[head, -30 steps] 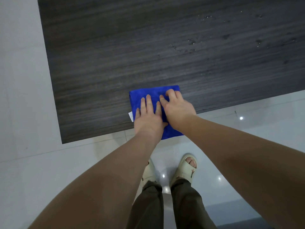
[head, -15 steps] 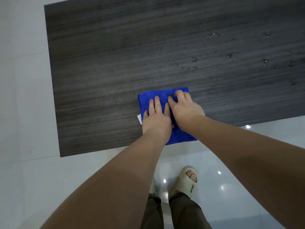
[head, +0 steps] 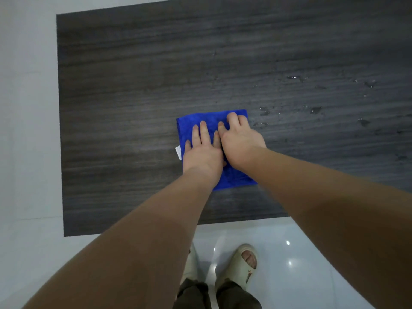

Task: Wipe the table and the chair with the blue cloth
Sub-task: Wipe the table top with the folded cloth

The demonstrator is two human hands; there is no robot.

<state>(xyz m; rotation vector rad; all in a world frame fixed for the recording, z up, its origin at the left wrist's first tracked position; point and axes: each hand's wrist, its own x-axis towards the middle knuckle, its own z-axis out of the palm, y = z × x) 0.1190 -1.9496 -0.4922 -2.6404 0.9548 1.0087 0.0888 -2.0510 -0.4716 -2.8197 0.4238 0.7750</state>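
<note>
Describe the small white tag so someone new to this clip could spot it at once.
Start at the dark wood-grain table, then find the blue cloth under both hands. The white tag sticks out from the cloth's left edge, beside the left hand; it is the only white bit on the tabletop.

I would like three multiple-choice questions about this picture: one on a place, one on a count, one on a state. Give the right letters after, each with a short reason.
1. Where are the water drops from the cloth?
A. to its right
B. to its left
C. under the table

2. How many hands press the cloth?
A. none
B. one
C. two

3. How does the cloth lie?
A. folded flat on the table
B. hanging in the air
C. on the floor

Answers:
1 A: the drops lie on the wood right of the cloth.
2 C: the left hand and right hand both lie on it.
3 A: it lies as a flat square on the wood.
</note>
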